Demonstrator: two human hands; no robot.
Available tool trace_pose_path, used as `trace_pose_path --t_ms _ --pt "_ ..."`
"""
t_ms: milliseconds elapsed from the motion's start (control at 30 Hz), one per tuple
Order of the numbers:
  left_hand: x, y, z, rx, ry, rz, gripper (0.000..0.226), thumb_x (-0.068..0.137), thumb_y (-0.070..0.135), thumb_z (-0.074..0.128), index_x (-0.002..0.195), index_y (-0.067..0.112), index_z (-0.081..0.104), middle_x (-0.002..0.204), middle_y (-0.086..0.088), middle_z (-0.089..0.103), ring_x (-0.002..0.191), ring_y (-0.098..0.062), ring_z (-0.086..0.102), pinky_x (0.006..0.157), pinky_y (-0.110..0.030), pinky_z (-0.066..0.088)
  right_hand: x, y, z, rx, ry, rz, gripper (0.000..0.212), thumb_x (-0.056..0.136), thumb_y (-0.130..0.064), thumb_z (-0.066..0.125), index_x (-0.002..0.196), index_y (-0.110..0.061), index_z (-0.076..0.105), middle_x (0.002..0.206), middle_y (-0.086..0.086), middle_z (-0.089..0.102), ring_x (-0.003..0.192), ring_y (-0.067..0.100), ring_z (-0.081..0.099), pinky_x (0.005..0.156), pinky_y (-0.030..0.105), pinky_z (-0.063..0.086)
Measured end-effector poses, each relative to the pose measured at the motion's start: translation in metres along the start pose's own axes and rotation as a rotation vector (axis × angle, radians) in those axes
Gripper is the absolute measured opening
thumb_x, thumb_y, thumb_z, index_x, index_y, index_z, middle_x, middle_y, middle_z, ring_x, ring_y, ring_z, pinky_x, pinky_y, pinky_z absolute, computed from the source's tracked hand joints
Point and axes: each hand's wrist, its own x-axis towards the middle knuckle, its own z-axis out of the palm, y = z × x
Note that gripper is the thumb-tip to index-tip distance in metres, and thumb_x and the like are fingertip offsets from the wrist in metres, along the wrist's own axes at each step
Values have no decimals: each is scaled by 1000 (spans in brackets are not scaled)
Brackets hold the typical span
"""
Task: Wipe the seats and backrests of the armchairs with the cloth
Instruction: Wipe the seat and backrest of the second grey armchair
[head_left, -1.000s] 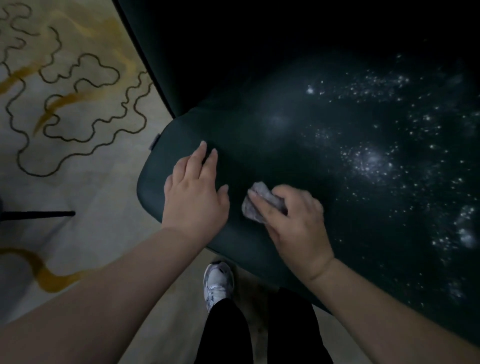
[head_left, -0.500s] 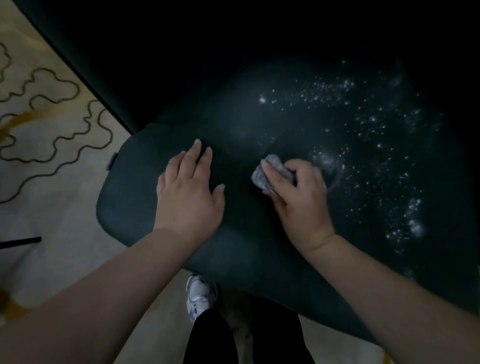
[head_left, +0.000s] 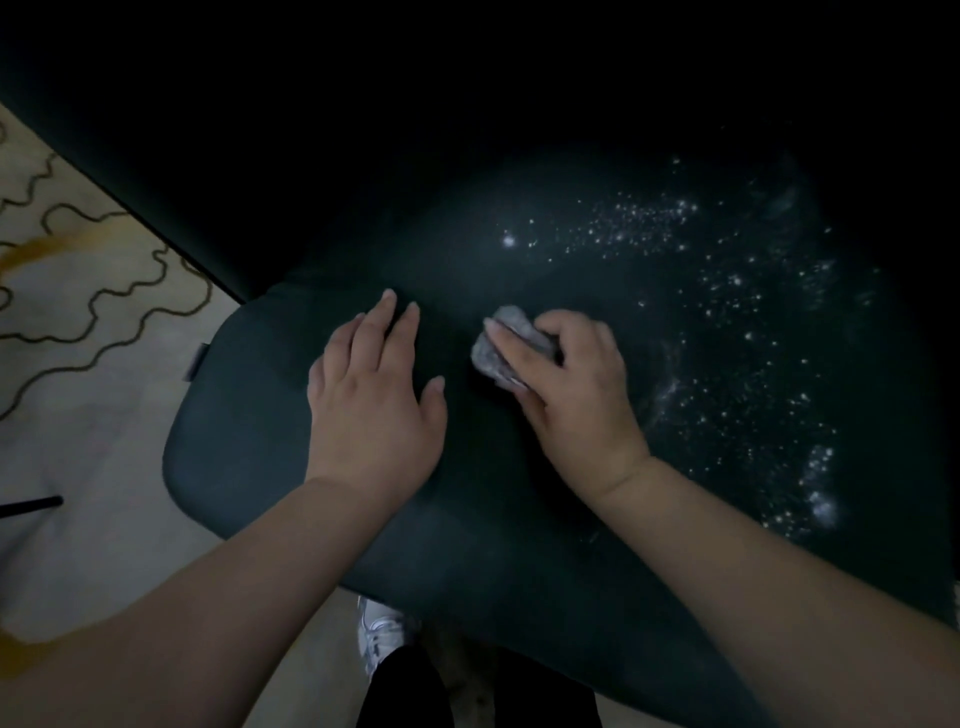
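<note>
A dark green armchair fills the view; its seat cushion (head_left: 249, 457) has a rounded front left corner. My right hand (head_left: 576, 400) grips a crumpled grey cloth (head_left: 498, 348) and presses it on the seat near the middle. My left hand (head_left: 374, 410) rests flat on the seat just left of the cloth, fingers straight and pointing toward the backrest. White specks (head_left: 748, 332) are scattered over the right part of the seat. The backrest (head_left: 467, 104) is very dark and shows no detail.
A pale carpet (head_left: 93, 374) with black wavy lines and yellow streaks lies to the left. A thin black bar (head_left: 31, 506) crosses it at the left edge. My white shoe (head_left: 382, 634) and black trouser leg (head_left: 400, 691) stand at the seat's front edge.
My right hand has slid the cloth a little forward and sideways over the seat. My left hand stays flat on the cushion. The view shifted slightly.
</note>
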Motion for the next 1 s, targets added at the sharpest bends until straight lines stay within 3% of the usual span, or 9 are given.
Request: trace_pose_path --t_ms 100,167,300,400,533,633,767,867,1000 --pt "3 -2 0 -2 11 -10 66 91 35 53 149 18 29 157 3 22 138 -22 20 114 -42 18 41 13 3 -32 -67 -67 38 85 -17 65 122 -23 64 106 14 57 95 31 52 78 44 47" --pt "7 -4 -1 -8 21 -19 65 91 36 53 149 17 30 157 2 23 138 -23 21 114 -42 19 55 37 2 -34 62 66 21 88 -29 65 109 -28 65 107 4 52 98 13 52 85 39 48" --pt "15 -6 -4 -10 14 -29 65 91 37 51 149 18 29 157 3 21 139 -22 19 114 -43 18 23 41 -11 3 119 237 36 86 -25 64 122 -30 61 111 8 51 99 27 50 85 45 48" --pt "21 -3 -4 -20 17 -40 64 92 37 51 149 19 29 157 3 21 140 -22 18 114 -42 16 14 13 -1 4 1 51 54 79 -6 72 129 -22 59 104 16 54 90 33 49 76 46 48" --pt "29 0 -3 -19 33 -39 64 91 37 51 149 19 30 157 3 22 139 -22 18 114 -42 15 76 11 11 27 -31 -14 47 85 -14 67 130 -21 58 106 19 55 93 38 49 78 49 46" --pt "34 0 -4 -8 33 -28 63 91 38 50 149 19 30 157 2 23 139 -22 19 114 -42 16 108 36 10 -45 0 110 45 89 -19 59 133 -27 54 114 19 51 102 36 45 87 43 40" --pt "43 3 -7 -13 33 -17 64 90 37 51 148 18 32 156 1 25 138 -23 22 114 -42 18 70 44 -1 -47 58 290 47 86 -13 57 131 -26 55 118 21 50 107 33 40 90 41 34" --pt "49 8 -7 -26 40 -17 63 90 34 54 147 17 34 156 0 26 138 -24 24 113 -42 19 48 20 4 12 16 149 56 79 -4 67 131 -24 57 108 19 52 95 35 45 81 46 45" --pt "57 15 -4 -35 49 -20 63 90 33 54 147 17 34 156 1 26 138 -24 24 113 -42 18 105 27 16 9 36 65 49 83 -11 66 130 -23 58 105 17 52 92 35 47 78 43 45"
